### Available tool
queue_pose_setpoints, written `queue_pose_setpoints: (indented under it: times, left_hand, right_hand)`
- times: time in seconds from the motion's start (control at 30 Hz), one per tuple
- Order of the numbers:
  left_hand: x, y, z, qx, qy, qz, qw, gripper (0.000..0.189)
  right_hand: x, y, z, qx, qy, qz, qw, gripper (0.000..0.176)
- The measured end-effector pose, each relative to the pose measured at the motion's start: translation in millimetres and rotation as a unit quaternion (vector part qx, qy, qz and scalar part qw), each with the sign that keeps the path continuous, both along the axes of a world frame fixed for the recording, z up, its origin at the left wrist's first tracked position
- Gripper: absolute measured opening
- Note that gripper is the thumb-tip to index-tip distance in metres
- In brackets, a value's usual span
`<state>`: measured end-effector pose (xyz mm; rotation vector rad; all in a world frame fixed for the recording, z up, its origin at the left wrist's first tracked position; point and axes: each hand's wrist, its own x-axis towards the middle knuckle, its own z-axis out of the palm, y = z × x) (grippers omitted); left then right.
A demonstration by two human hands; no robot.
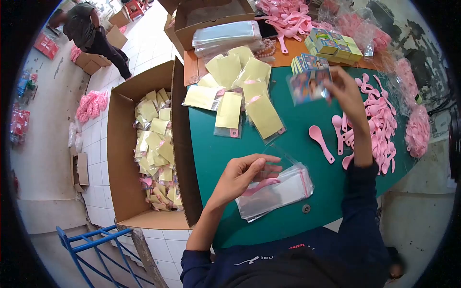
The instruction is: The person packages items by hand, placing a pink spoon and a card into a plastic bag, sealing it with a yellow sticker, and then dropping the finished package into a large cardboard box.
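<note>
My left hand [247,174] is closed on a clear plastic bag above a pile of clear bags [283,192] near the front of the green table. A pink spoon [261,186] shows under the fingers, apparently inside the held bag. My right hand [348,91] pinches a printed card [308,87] in front of the stacked cards [302,63]. One pink spoon [321,143] lies alone between my hands. To the right is a heap of pink spoons [382,129]. Filled bags with pale yellow cards [229,113] lie at the back left of the table.
A deep cardboard box [120,158] full of packed bags stands left of the table. More cards [331,45], plastic sleeves [225,36] and pink spoons [288,19] sit at the back. A blue metal frame [91,245] stands lower left; a person [89,33] stands far left.
</note>
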<state>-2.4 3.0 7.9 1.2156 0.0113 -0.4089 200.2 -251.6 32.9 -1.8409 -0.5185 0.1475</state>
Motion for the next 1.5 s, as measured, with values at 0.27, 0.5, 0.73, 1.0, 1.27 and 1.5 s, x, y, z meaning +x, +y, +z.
queue_pose_setpoints:
  times: [0.27,0.5,0.73,1.0,1.27,1.5]
  left_hand:
    - [3.4,-5.0,-4.0,0.059,0.005,-0.048,0.997,0.035]
    - [-3.9,-26.1,-8.5,0.090,-0.075,-0.062,0.991,0.038]
    - [-14.3,-26.2,6.7,0.309,-0.102,-0.078,0.942,0.062]
    - [-32.0,8.9,-18.9,0.166,-0.058,-0.024,0.984,0.068]
    - [-38.0,0.2,-17.5,0.137,-0.043,-0.055,0.988,0.073]
    - [-44.6,-9.1,-21.3,0.218,-0.043,0.050,0.974,0.068]
  right_hand:
    - [-135.3,13.0,50.0,-0.122,0.061,0.081,0.987,0.016]
    - [-147.6,23.5,29.3,-0.228,-0.094,0.238,0.939,0.020]
    - [-152.2,21.5,9.0,-0.182,-0.007,0.283,0.942,0.013]
    - [-165.6,-1.0,-26.1,-0.001,0.281,0.124,0.952,0.016]
    - [-177.1,0.5,-23.7,-0.005,0.329,0.068,0.942,0.021]
    - [-181.9,1.0,-27.2,0.001,0.234,0.039,0.971,0.018]
